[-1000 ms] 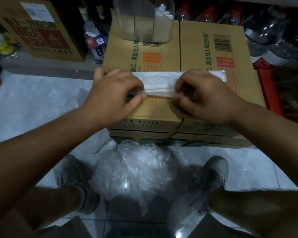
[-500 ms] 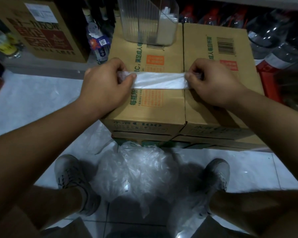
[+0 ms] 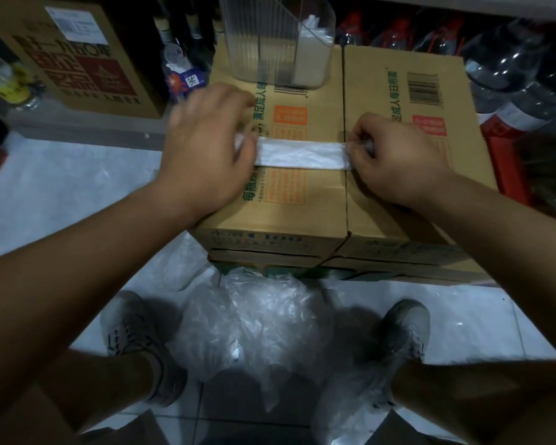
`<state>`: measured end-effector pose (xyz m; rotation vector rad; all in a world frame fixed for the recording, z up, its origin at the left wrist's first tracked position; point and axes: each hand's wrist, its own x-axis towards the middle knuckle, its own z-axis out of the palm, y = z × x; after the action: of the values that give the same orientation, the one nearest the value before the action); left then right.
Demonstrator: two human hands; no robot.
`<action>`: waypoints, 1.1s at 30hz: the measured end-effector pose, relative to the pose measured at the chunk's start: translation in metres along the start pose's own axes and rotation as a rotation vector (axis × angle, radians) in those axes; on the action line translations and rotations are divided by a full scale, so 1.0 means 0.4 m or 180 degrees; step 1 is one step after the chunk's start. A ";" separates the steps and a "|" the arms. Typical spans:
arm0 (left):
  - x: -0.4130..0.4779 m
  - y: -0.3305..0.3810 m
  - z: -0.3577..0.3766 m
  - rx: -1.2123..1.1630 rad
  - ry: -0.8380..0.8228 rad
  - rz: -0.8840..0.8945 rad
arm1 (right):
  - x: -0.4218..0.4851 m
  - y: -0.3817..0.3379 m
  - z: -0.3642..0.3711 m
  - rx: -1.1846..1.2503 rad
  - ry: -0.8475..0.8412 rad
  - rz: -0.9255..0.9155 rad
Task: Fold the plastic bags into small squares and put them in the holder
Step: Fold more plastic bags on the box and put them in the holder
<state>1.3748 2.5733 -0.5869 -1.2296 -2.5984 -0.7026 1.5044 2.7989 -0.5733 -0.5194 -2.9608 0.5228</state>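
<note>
A white plastic bag [image 3: 300, 154], folded into a long narrow strip, lies flat across the top of the cardboard boxes [image 3: 302, 200]. My left hand [image 3: 206, 146] covers the strip's left end, thumb on the plastic; motion blur hides its grip. My right hand [image 3: 395, 155] pinches the strip's right end between thumb and curled fingers. The clear ribbed holder [image 3: 257, 43] stands at the back of the left box, with folded white bags [image 3: 312, 56] in its right part.
A heap of crumpled clear plastic bags [image 3: 264, 322] lies on the tiled floor between my shoes [image 3: 135, 335]. A printed carton [image 3: 77, 56] stands back left; bottles [image 3: 527, 75] crowd the back right. Another bag [image 3: 350, 409] lies by my right foot.
The bag went from a wider fold to a thin strip. Both hands slid apart to its ends, then drew it nearer along the box top. My left hand is still moving.
</note>
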 end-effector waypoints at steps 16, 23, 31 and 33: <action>-0.026 0.016 0.056 0.0840 -0.1781 0.0321 | -0.065 -0.102 0.049 -0.0696 -0.0050 -0.0888; -0.027 0.016 0.053 0.0831 -0.1764 0.0291 | -0.079 -0.058 0.069 -0.0785 -0.0956 -0.0677; -0.044 0.000 0.041 0.0374 -0.1302 0.0313 | -0.105 0.006 0.034 -0.0602 -0.0756 -0.0402; -0.051 -0.008 0.027 0.0025 -0.1227 0.0366 | -0.105 0.002 0.028 -0.0551 -0.0642 -0.0441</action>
<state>1.3859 2.5630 -0.6045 -1.6381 -2.7881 -0.4712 1.5423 2.7815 -0.5855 -0.2868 -3.2238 0.3244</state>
